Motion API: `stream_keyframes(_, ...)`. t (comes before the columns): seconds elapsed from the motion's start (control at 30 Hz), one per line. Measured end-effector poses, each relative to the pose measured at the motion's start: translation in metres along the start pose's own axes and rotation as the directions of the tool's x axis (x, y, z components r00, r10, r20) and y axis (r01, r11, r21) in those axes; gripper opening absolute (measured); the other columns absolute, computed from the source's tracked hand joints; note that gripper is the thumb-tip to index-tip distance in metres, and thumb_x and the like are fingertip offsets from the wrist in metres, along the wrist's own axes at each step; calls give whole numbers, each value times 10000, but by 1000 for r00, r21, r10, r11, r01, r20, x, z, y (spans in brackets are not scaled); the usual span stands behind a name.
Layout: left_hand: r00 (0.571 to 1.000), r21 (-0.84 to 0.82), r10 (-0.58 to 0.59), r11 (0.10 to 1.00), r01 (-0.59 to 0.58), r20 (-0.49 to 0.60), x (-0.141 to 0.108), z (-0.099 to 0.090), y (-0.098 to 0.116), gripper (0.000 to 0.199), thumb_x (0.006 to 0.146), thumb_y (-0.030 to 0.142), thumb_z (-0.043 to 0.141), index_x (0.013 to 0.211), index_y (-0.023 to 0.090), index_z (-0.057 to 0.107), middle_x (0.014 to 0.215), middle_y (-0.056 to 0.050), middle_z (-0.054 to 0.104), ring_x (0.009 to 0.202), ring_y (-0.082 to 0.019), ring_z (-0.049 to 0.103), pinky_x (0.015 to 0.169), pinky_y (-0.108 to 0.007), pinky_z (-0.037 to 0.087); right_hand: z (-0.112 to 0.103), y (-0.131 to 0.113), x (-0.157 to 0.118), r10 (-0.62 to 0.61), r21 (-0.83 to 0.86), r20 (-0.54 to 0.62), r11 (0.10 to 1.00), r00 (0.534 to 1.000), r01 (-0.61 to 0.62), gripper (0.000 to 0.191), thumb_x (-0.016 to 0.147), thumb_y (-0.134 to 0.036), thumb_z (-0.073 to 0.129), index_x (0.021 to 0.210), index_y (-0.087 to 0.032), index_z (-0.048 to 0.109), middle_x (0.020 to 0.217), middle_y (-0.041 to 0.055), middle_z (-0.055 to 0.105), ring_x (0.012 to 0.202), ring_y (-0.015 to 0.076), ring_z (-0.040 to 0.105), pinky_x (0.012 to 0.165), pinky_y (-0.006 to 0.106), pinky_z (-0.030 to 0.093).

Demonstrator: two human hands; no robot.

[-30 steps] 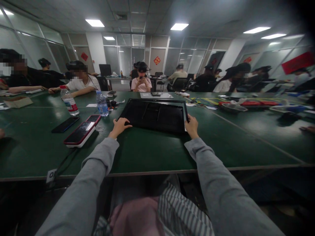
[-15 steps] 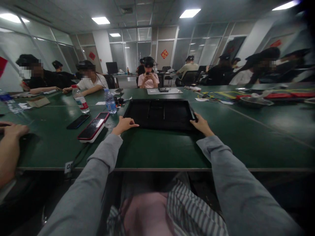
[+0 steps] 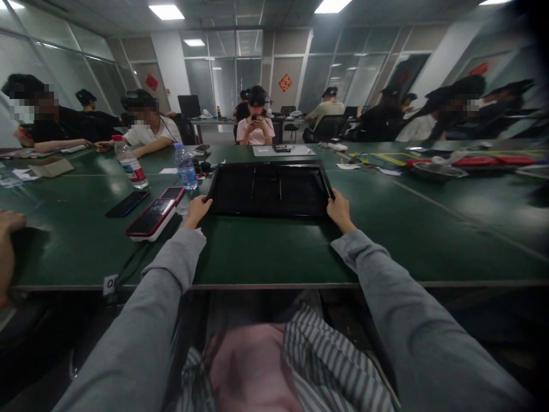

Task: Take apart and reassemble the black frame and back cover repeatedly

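A wide black tray-like panel [image 3: 268,191] with a raised rim and two thin upright lines in its middle is at the green table [image 3: 274,252]. My left hand [image 3: 198,210] grips its left edge, the thumb on top and the other fingers mostly hidden. At the right edge, my right hand [image 3: 340,209] is closed round the rim, its fingertips partly out of sight. Whether the panel rests fully on the table cannot be made out.
Left of the panel are a red-framed device [image 3: 150,218], a dark phone [image 3: 127,203] and two bottles [image 3: 186,167]. Another person's hand [image 3: 12,220] is at the far left. Cables [image 3: 377,160] and a bowl [image 3: 437,170] lie to the right. Several people sit beyond.
My left hand has moved from the panel's front left corner to its left edge and closed on it. The whole view has shifted slightly.
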State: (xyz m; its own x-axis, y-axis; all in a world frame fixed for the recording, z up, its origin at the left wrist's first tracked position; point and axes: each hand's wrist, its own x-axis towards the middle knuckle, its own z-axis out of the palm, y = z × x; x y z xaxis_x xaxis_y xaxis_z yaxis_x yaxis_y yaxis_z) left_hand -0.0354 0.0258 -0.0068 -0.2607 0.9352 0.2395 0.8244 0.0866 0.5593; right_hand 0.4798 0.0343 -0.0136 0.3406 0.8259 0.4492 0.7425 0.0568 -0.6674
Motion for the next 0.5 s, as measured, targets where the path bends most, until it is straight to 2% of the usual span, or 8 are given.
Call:
stream_keyframes(0.23, 997, 72, 10, 997, -4, -77, -6, 4, 6, 431, 1012, 428, 520, 1317, 160, 663, 1257, -166, 728, 1187, -300, 675, 977, -378, 499, 3, 6, 0, -11, -8, -33, 1000, 999, 11, 587, 880, -215, 491, 1447, -91, 575, 1386, 200, 641, 1288, 343, 590, 1157, 558, 397)
stream_keyframes(0.4, 997, 178, 57, 983, -48, -45, -10, 3, 9, 437, 1021, 452, 467, 1241, 160, 707, 1190, -190, 739, 1145, -352, 681, 960, -428, 506, -4, 8, 0, 87, -65, -47, 994, 995, -90, 526, 873, -248, 560, 1362, -74, 643, 1259, 219, 698, 1214, 346, 633, 1116, 522, 438)
stream_keyframes(0.5, 997, 198, 74, 978, -67, -29, -10, 3, 9, 432, 1026, 446, 451, 1220, 162, 712, 1152, -187, 744, 1127, -344, 687, 964, -421, 508, -10, 3, -2, 80, -46, -60, 995, 995, -83, 465, 873, -269, 577, 1297, -104, 676, 1195, 210, 714, 1188, 340, 639, 1103, 510, 447)
